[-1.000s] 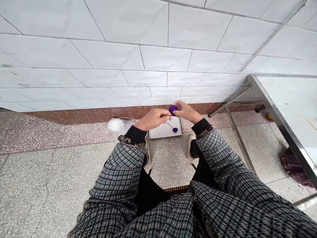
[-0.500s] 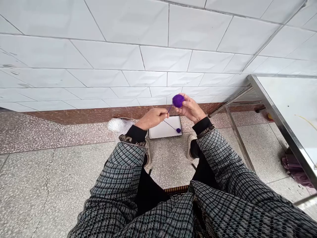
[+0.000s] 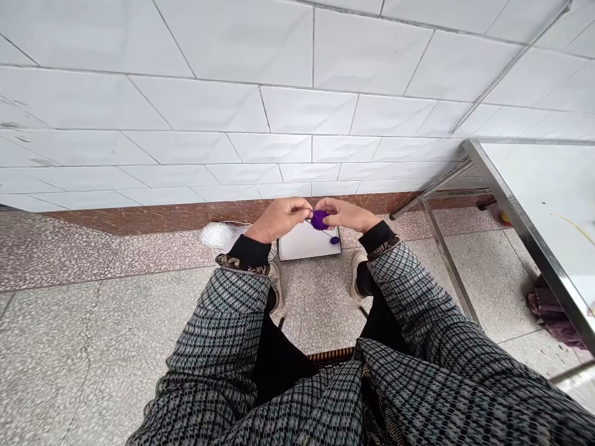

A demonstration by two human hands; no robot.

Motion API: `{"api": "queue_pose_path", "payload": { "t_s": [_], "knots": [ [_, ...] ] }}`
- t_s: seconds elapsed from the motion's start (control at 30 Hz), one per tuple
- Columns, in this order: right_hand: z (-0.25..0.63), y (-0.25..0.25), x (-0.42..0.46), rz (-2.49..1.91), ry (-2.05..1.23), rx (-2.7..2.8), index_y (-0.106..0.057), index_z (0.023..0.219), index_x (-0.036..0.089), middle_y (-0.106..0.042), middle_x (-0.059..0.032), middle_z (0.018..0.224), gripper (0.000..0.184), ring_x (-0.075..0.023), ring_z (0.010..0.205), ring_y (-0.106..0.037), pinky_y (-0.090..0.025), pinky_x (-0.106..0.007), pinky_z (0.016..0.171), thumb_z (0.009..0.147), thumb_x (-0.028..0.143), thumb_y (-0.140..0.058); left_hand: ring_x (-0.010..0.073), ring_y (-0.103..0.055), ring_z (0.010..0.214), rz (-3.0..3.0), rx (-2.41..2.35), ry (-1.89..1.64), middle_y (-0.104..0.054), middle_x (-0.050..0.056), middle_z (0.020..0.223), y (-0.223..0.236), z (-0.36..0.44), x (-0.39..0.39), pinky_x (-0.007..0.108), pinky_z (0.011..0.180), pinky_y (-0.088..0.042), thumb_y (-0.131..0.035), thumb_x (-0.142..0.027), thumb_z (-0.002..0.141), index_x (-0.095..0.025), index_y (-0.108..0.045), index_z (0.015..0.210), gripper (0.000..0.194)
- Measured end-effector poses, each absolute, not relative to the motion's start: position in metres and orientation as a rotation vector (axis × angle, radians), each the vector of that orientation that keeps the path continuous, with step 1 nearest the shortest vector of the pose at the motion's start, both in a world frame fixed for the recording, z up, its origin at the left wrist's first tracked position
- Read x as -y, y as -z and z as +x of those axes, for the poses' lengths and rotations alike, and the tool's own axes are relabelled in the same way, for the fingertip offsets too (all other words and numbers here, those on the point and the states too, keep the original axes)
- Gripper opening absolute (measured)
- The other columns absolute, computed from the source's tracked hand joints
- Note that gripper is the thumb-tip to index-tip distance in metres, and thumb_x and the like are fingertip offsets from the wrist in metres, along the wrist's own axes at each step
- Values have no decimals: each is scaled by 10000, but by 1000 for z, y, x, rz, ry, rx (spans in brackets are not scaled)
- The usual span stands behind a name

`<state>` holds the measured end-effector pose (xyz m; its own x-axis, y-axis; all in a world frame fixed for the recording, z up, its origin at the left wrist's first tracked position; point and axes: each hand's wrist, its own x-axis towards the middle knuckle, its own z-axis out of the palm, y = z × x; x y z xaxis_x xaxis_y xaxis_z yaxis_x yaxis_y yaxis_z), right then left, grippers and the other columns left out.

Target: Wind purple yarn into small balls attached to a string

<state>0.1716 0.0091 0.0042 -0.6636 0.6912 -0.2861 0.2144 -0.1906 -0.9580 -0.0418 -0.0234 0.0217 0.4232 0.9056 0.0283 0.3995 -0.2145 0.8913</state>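
Fingers, left hand (image 3: pixel 279 219): thumb and forefinger drawn together, apparently pinching a purple strand (image 3: pixel 327 233); tips close by the left side of the larger ball, contact not certain.

Fingers, right hand (image 3: pixel 348 214): curled around the larger ball from the right, thumb on its near face, other fingers along the top.

Larger ball, purple yarn (image 3: pixel 319 220): one, held between the two hands, above the far part of the white tray.

Smaller ball, purple yarn (image 3: pixel 334 240): one, at the tray's right side, joined to the strand; whether it rests on the base or hangs just above cannot be told.

Tray, white, dark-edged (image 3: pixel 302 249): one, on the speckled floor (image 3: pixel 316 303), between the shoes and the wall (image 3: pixel 195 102).

Clear plastic bundle (image 3: pixel 216 235): one, left of the tray, partly behind the left sleeve.

Handling notes, as judgement: the step in hand looks like winding yarn. The strand is best kept lightly taut through the left pinch, loose enough to slide. The ball is best turned a little between wraps, so that layers cross and it stays round. Pulling gently should keep the smaller ball inside the tray; a hard tug could drag it over the edge.
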Motion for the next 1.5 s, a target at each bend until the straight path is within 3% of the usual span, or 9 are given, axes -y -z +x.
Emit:
{"api": "queue_pose_path", "payload": {
  "t_s": [0.17,0.43,0.67,0.77,0.87,0.97,1.17,1.37,1.5],
  "knots": [
    [177,-15,-3,-624,-2137,1637,-558,1029,188,-627,-6,934,361,-99,732,-577,-506,-223,620,705,168,-717,177,-614,801,1769,-1157,-770,-672,45,806,-18,-46,21,314,776,-508,-545,-352,837,-155,-646,806,223],
    [177,-26,-11,-789,-1718,1099,-470,1063,230,-600,-13,938,466,-108,755,-607,-532,-236,660,758,432,-759,132,-526,667,1946,-1103,-604,-611,9,726,-19,-36,25,276,686,-422,-481,-290,866,-161,-634,790,215],
    [168,-24,-3,-1247,-1481,1421,-481,933,199,-595,25,798,269,-70,561,-522,-435,-191,491,759,132,-675,131,-536,654,2041,-996,-554,-632,17,729,-38,-27,40,267,658,-417,-489,-289,857,-157,-663,810,223],
    [171,-31,7,-1214,-1721,1758,-540,928,170,-608,18,794,268,-76,589,-534,-445,-188,500,716,53,-656,150,-565,706,2001,-1088,-679,-657,34,758,-46,-32,41,278,691,-442,-505,-315,846,-158,-653,796,221],
    [178,-41,14,-879,-2047,1835,-572,965,159,-634,2,859,312,-88,664,-578,-493,-195,550,689,57,-676,164,-580,753,1954,-1125,-722,-665,36,781,-54,-37,41,282,716,-452,-510,-332,829,-160,-636,780,219],
    [183,-49,14,-651,-2129,1566,-551,1024,175,-655,-4,902,349,-89,681,-606,-528,-207,589,720,141,-719,150,-528,683,1911,-1200,-754,-597,6,696,-58,-38,41,266,657,-417,-495,-359,842,-159,-617,771,245],
    [180,-54,5,-639,-1943,1121,-500,1045,191,-678,-1,855,432,-91,646,-652,-556,-214,628,738,295,-785,122,-440,579,1858,-1188,-668,-472,-31,612,-46,-26,39,250,596,-367,-473,-377,860,-161,-602,792,260],
    [171,-50,0,-885,-1762,1028,-458,986,200,-645,26,797,327,-81,593,-638,-532,-204,583,778,211,-710,134,-499,642,1994,-1020,-497,-595,0,718,-37,-10,46,257,648,-403,-465,-362,860,-164,-635,805,267],
    [169,-46,3,-1125,-1511,1208,-483,949,189,-606,53,785,292,-42,511,-548,-448,-165,486,741,140,-682,137,-505,647,2065,-990,-458,-616,6,719,-48,-7,50,255,643,-396,-467,-334,852,-161,-659,797,265]
  ]
}}
